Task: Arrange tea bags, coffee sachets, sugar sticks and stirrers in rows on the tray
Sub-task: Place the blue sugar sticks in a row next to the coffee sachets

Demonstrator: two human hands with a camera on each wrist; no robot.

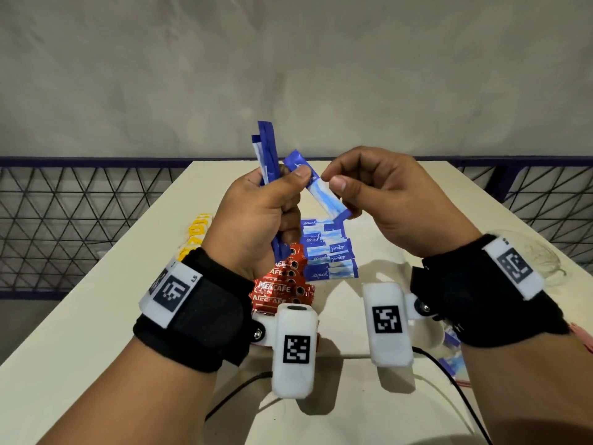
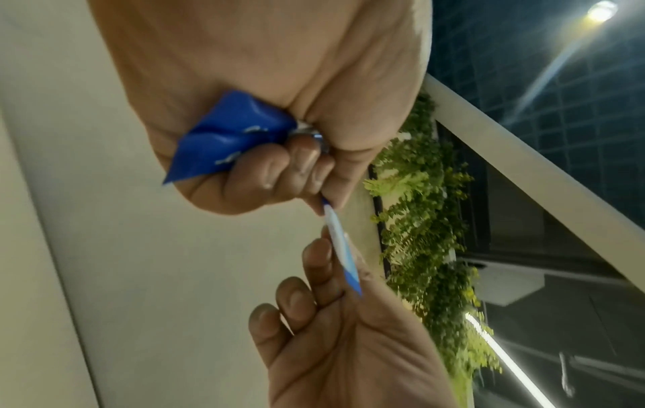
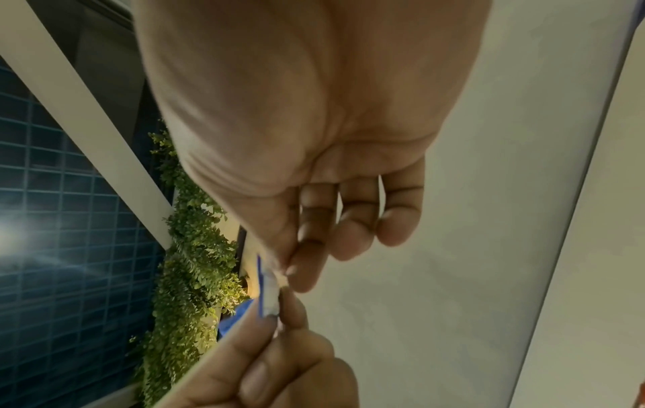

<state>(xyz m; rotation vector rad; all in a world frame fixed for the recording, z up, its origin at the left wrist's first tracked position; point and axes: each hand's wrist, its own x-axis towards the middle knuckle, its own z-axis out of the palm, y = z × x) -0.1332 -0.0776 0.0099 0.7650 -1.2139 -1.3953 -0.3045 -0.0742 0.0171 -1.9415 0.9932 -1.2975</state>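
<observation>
In the head view, a bunch of blue sugar sticks (image 1: 267,155) is clenched upright in the left hand (image 1: 256,216), above the pale worktop (image 1: 96,303). One more sugar stick (image 1: 321,191), blue fading to white, is pinched between the left thumb and the right hand (image 1: 385,200). Below, blue "equal" sachets (image 1: 327,252) are laid overlapping in a row, with red Nescafe sachets (image 1: 282,284) just left and nearer; yellow packets (image 1: 195,234) at far left are partly hidden by the wrist.

In the left wrist view, crumpled blue stick ends (image 2: 226,138) are seen inside the fist.

In the right wrist view, the stick (image 3: 268,289) is seen edge-on and blurred.
</observation>
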